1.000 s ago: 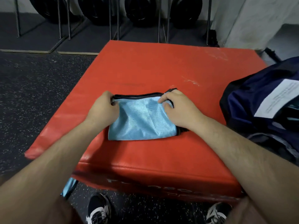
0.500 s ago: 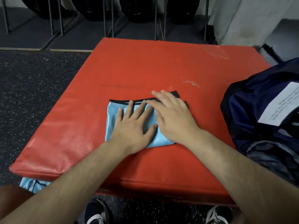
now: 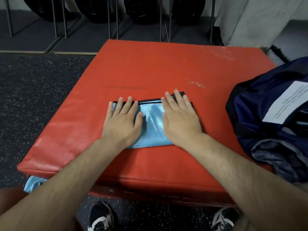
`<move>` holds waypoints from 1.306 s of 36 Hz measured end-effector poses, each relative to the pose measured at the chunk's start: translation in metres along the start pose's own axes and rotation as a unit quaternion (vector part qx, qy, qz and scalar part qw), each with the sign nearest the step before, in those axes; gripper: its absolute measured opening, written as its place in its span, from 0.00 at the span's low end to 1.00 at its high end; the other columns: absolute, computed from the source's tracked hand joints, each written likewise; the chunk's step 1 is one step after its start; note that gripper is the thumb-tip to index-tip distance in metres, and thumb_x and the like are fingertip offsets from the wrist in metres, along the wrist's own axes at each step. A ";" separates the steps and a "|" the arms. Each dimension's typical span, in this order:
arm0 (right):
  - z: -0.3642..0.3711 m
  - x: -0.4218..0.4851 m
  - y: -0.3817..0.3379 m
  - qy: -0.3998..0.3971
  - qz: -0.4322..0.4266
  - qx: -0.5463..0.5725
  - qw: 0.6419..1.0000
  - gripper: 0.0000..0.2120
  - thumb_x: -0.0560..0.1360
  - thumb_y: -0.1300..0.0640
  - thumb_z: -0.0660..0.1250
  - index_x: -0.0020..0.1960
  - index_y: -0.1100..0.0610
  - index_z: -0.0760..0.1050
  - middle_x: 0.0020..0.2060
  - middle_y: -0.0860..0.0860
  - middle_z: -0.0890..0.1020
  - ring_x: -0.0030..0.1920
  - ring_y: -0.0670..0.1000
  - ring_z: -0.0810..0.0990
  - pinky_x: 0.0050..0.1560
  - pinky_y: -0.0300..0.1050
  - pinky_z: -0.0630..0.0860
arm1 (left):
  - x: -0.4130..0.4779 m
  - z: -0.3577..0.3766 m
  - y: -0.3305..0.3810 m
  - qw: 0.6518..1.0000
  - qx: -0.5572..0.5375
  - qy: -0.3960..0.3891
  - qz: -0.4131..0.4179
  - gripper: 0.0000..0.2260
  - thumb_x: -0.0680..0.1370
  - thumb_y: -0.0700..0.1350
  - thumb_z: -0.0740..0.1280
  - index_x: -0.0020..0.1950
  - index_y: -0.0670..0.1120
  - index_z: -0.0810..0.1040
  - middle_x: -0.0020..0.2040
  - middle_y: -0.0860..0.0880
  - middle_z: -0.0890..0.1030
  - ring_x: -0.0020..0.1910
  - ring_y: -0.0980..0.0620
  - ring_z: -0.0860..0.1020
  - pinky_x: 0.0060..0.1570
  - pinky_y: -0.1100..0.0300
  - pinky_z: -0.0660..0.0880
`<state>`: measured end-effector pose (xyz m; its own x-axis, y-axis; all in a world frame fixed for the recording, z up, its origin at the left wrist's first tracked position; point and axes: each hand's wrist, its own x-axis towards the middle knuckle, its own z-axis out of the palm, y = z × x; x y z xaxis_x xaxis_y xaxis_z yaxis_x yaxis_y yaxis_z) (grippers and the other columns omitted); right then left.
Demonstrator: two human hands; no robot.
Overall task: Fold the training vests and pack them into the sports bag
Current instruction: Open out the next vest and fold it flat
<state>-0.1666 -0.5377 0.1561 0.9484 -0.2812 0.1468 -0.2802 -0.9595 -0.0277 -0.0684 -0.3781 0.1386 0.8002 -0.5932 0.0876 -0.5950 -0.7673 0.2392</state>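
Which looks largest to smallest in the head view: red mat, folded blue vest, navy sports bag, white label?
1. red mat
2. navy sports bag, cropped
3. folded blue vest
4. white label, cropped

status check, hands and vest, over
Left hand and right hand open, pressing flat on folded blue vest. Vest lies on red mat. Sports bag to the right, nothing between.

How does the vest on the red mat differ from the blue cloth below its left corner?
The vest lies folded on the red mat under the left hand and right hand; the blue cloth sits bunched below it, untouched. The vest is largely visible; the cloth mostly hidden. Both are light blue.
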 end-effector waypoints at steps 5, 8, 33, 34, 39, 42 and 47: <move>-0.002 -0.013 -0.033 0.027 -0.063 0.034 0.997 0.30 0.79 0.50 0.46 0.76 0.60 0.65 0.76 0.54 0.66 0.78 0.57 0.58 0.78 0.56 0.53 | -0.001 -0.007 0.004 0.993 -0.061 0.014 0.103 0.28 0.80 0.57 0.44 0.79 0.52 0.58 0.80 0.53 0.56 0.80 0.53 0.49 0.77 0.54 0.43; 0.007 -0.019 -0.037 -0.004 -0.061 0.053 0.997 0.31 0.79 0.48 0.43 0.78 0.58 0.63 0.78 0.54 0.62 0.79 0.57 0.56 0.79 0.55 0.51 | 0.002 -0.003 -0.003 0.995 -0.061 -0.023 0.071 0.23 0.84 0.55 0.48 0.80 0.55 0.56 0.81 0.54 0.52 0.80 0.52 0.46 0.77 0.52 0.42; -0.004 -0.019 -0.008 0.065 -0.306 0.033 0.949 0.07 0.79 0.50 0.65 0.51 0.51 0.79 0.50 0.48 0.75 0.52 0.53 0.72 0.54 0.49 0.68 | 0.010 -0.008 -0.023 0.999 0.032 0.007 0.035 0.26 0.78 0.61 0.50 0.73 0.55 0.69 0.67 0.51 0.71 0.67 0.46 0.68 0.65 0.47 0.62; -0.004 -0.021 -0.004 0.069 -0.296 0.033 0.952 0.06 0.78 0.51 0.65 0.51 0.51 0.78 0.51 0.48 0.76 0.52 0.53 0.73 0.54 0.49 0.69 | 0.009 -0.010 -0.022 0.999 0.040 0.013 0.027 0.22 0.79 0.60 0.55 0.70 0.54 0.71 0.63 0.50 0.72 0.63 0.45 0.69 0.62 0.48 0.63; -0.001 -0.036 0.027 0.065 -0.208 0.024 0.976 0.11 0.73 0.59 0.65 0.55 0.51 0.77 0.53 0.48 0.77 0.55 0.55 0.75 0.55 0.49 0.69 | -0.010 -0.022 -0.012 0.998 0.047 0.049 0.008 0.15 0.77 0.59 0.64 0.50 0.47 0.73 0.46 0.47 0.74 0.49 0.40 0.76 0.47 0.50 0.66; -0.005 -0.050 0.040 0.044 -0.156 0.029 0.986 0.17 0.70 0.60 0.63 0.58 0.53 0.76 0.57 0.50 0.76 0.60 0.55 0.74 0.56 0.50 0.71 | -0.030 -0.026 -0.003 1.000 -0.012 -0.007 0.001 0.17 0.76 0.61 0.64 0.44 0.48 0.67 0.39 0.50 0.73 0.41 0.40 0.76 0.37 0.53 0.65; -0.016 -0.080 0.046 -0.018 -0.186 0.089 0.978 0.26 0.73 0.63 0.61 0.70 0.49 0.72 0.71 0.50 0.68 0.73 0.51 0.65 0.68 0.49 0.69 | -0.064 -0.027 0.008 0.998 0.021 0.009 0.060 0.17 0.75 0.63 0.63 0.44 0.51 0.66 0.38 0.54 0.70 0.37 0.50 0.71 0.33 0.56 0.64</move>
<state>-0.2576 -0.5588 0.1586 0.9853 0.0915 0.1440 0.1132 -0.9821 -0.1504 -0.1229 -0.3399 0.1612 0.7243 -0.6769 0.1316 -0.6887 -0.7008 0.1860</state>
